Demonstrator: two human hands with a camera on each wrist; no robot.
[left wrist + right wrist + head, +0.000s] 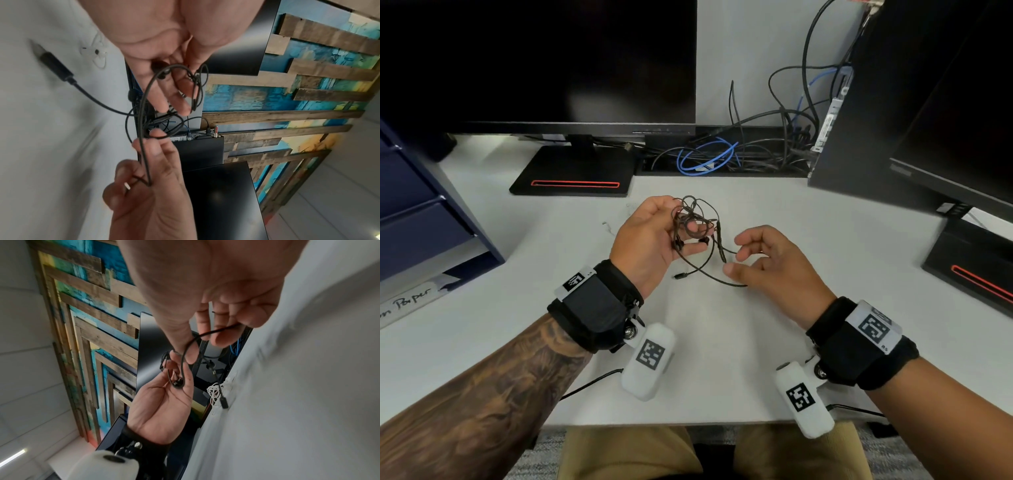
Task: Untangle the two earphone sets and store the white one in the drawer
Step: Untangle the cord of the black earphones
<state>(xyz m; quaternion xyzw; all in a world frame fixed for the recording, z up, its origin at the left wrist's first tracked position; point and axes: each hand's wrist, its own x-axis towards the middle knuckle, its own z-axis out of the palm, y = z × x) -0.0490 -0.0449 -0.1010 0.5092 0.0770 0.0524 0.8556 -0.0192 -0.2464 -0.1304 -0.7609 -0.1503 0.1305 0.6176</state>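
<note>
My left hand [685,224] is raised palm-up over the white desk [722,342], its fingers curled round a loose bundle of black earphones [693,214]. In the left wrist view the left hand [174,104] holds the black earphones [193,84] as looped cable. My right hand [736,262] pinches a strand of the black cable just to the right. The black plug [681,276] hangs near the desk. The white earphones [96,50] lie in a small heap on the desk, left of and beyond the left hand; the white earphones [213,392] also show in the right wrist view.
A dark blue drawer unit [417,205] stands at the left desk edge. A monitor stand [575,171] sits behind the hands, a second monitor [955,120] at the right. Loose black and blue cables [709,157] fill the gap at the back.
</note>
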